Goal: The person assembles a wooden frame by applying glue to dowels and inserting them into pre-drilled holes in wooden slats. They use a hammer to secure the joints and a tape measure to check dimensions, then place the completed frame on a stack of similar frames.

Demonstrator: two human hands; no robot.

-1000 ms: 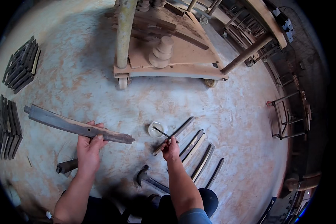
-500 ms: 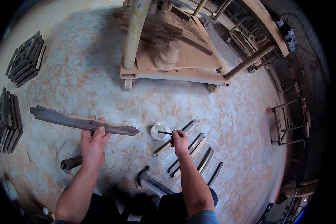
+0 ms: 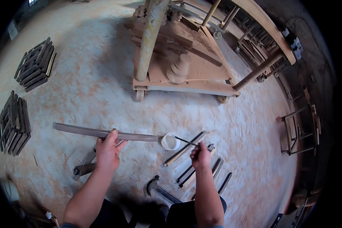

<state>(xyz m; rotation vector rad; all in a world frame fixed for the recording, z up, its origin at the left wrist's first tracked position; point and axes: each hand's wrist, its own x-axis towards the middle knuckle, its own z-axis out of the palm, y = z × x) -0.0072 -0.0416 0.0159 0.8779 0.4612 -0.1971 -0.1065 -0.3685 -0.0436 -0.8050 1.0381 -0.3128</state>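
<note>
My left hand (image 3: 108,150) grips a long dark wooden slat (image 3: 83,132) that runs from the left across to a small white cup (image 3: 170,141) on the dusty floor. Fingers of my right hand (image 3: 200,155) are closed on a thin dark stick (image 3: 186,141) whose tip reaches into the cup. Several dark wooden slats (image 3: 195,167) lie side by side on the floor under and beside my right hand. A hammer (image 3: 157,189) lies near my knees.
A wheeled wooden cart (image 3: 182,72) carrying a pole and turned wood pieces stands ahead. Two stacks of dark slats (image 3: 34,64) (image 3: 13,121) sit at the left. Wooden frames (image 3: 298,129) line the right side. A short wood piece (image 3: 83,169) lies under my left forearm.
My right hand has moved the thin stick so its tip dips into the white cup. The long slat's end now sits closer to the cup. The view has tilted slightly.
</note>
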